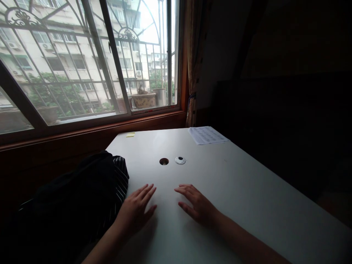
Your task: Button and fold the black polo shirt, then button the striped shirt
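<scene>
A white tabletop [242, 183] is stretching away toward the window [82, 69], with its far edge lying near the wooden sill. Over its nearer part the left hand [135, 206] and the right hand [198, 206] are hovering or resting lightly, palms turned mostly down; whether they are touching the surface is hard to tell. Both are holding nothing, the fingers spreading loosely and the thumbs standing apart from them.

Beyond the hands, about midway between the left and right edges, a white round cover [180, 160] with a dark opening is lying flat. Just to its left, a round hole [164, 161] is showing a brown inner wall. Printed sheets [208, 135] are lying at the far right corner, and a yellow note [130, 135] is sitting by the far left corner.

Dark cloth [74, 198], with a white-striped part, is bunching along the left edge. Daylight is coming through the sliding panes; outside them, metal bars [99, 82] are standing before a pale building, and a planter [143, 100] is sitting low behind the glass. A patterned curtain [194, 66] is hanging right of the window, gathered by a tie, while the room's right side is falling into deep shadow.
</scene>
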The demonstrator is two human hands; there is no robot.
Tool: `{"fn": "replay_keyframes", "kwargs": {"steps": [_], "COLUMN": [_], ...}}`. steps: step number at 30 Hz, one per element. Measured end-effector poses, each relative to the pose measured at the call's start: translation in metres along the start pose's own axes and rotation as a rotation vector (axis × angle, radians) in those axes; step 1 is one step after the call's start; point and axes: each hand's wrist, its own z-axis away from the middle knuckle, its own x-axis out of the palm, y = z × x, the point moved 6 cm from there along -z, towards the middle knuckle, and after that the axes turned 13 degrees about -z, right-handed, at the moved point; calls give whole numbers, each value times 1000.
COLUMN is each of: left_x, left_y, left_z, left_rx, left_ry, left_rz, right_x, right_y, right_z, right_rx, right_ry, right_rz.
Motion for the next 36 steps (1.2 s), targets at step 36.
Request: {"fn": "replay_keyframes", "kwargs": {"steps": [36], "left_x": [-61], "left_y": [-116], "left_z": [36], "left_rx": [-674], "left_ry": [164], "left_rz": [-342], "right_x": [-13], "right_y": [6], "right_z": [1], "right_rx": [30], "right_ry": [132], "right_rz": [-187]}}
